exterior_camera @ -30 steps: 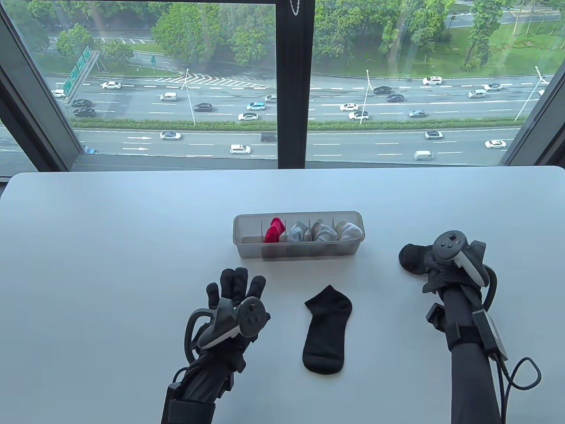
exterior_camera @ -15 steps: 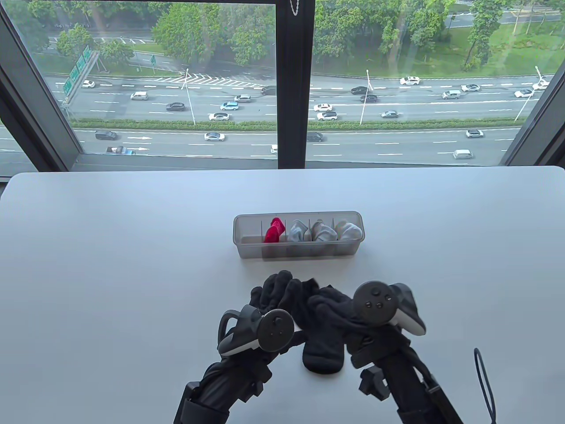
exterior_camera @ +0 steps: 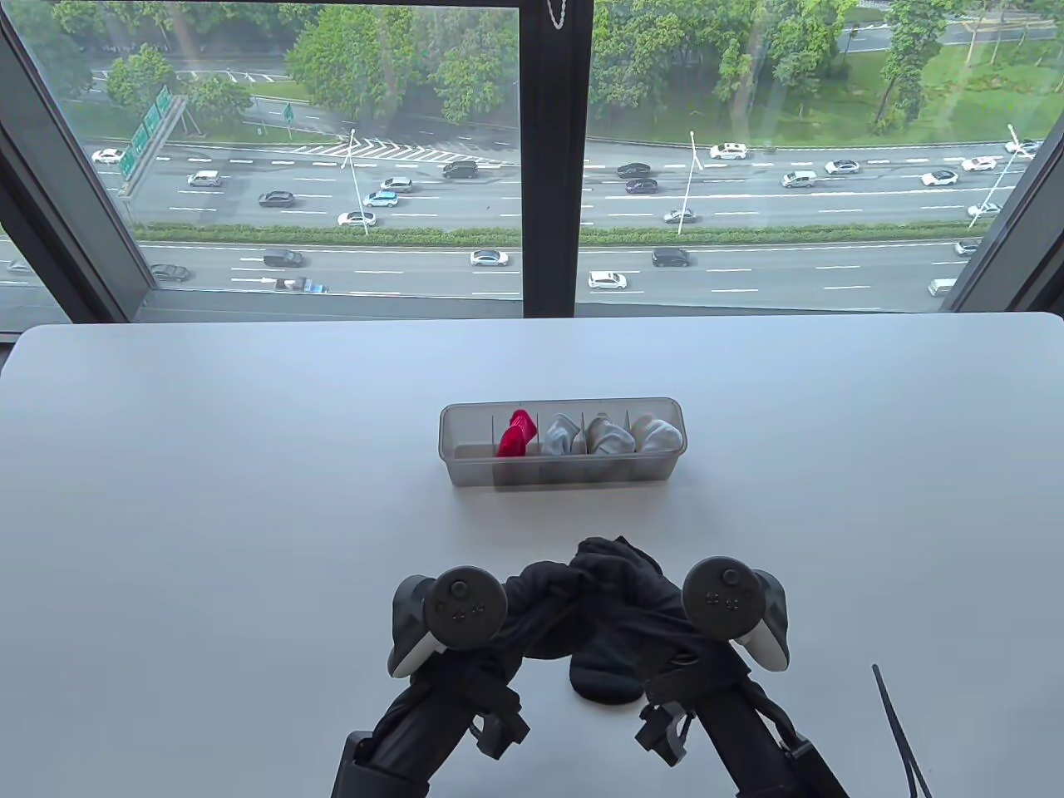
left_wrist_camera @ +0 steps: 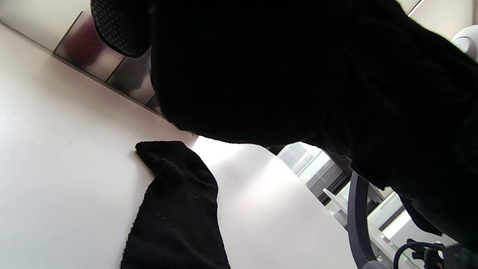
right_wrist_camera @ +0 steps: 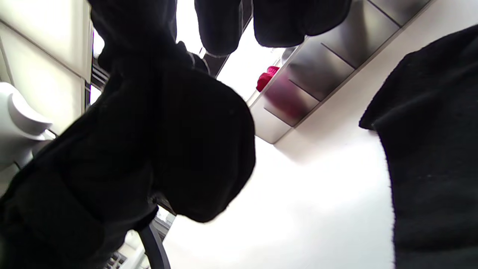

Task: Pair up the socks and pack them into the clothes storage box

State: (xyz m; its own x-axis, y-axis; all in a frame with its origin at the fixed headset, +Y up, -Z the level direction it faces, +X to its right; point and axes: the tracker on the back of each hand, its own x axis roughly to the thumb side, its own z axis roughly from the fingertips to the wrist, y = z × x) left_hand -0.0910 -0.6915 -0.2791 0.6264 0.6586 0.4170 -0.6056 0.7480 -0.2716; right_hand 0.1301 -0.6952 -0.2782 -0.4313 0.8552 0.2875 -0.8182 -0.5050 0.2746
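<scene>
Two gloved hands meet low at the middle of the white table (exterior_camera: 208,465), just in front of the clear storage box (exterior_camera: 563,480). Both hold one black sock (exterior_camera: 611,573) bunched up between them, lifted off the tabletop; the left hand (exterior_camera: 532,594) comes in from the left and the right hand (exterior_camera: 644,594) from the right, each with its fingers curled into the dark cloth, though the glove and the sock are both black and single fingers are hard to pick out. The trackers on the backs of the hands face up toward the table camera, and the forearms slope in from the bottom edge to form a narrow wedge. A second black sock (exterior_camera: 605,677) lies flat on the table under and between the wrists, its toe end showing toward the person; in the left wrist view it (left_wrist_camera: 179,209) lies flat, apart from the raised sock. The box stands near the table's middle, well away from every edge, with broad bare tabletop to its left, right and far side. Its leftmost compartment looks vacant, the next holds a red pair (exterior_camera: 514,434), and the three to the right hold grey and white pairs (exterior_camera: 611,434). A black cable (exterior_camera: 898,731) lies near the table's lower right corner.
</scene>
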